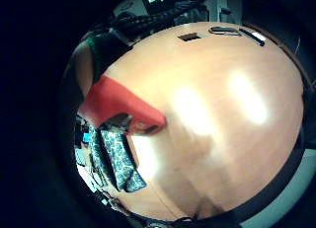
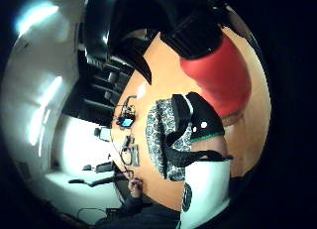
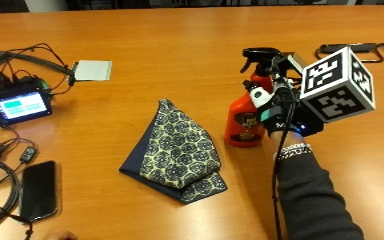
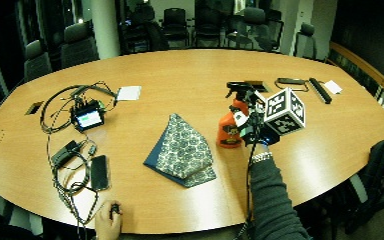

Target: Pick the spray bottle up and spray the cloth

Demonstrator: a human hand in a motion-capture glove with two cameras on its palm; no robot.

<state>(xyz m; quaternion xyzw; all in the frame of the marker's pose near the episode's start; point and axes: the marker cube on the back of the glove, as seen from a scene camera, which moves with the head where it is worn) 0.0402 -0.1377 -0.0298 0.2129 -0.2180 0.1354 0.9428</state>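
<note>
One spray bottle (image 3: 245,119), one folded cloth (image 3: 179,152), one gloved right hand (image 3: 286,120) beside the bottle

Orange spray bottle (image 3: 245,120); navy patterned cloth (image 3: 179,150)

Two palm views, two overhead-front views

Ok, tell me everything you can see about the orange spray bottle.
The orange plastic spray bottle has a black trigger head and a dark label on its front. It stands upright on the wooden table, just right of the folded patterned cloth and apart from it. The black-gloved right hand is at its side; whether its grip has closed is hidden.
</note>
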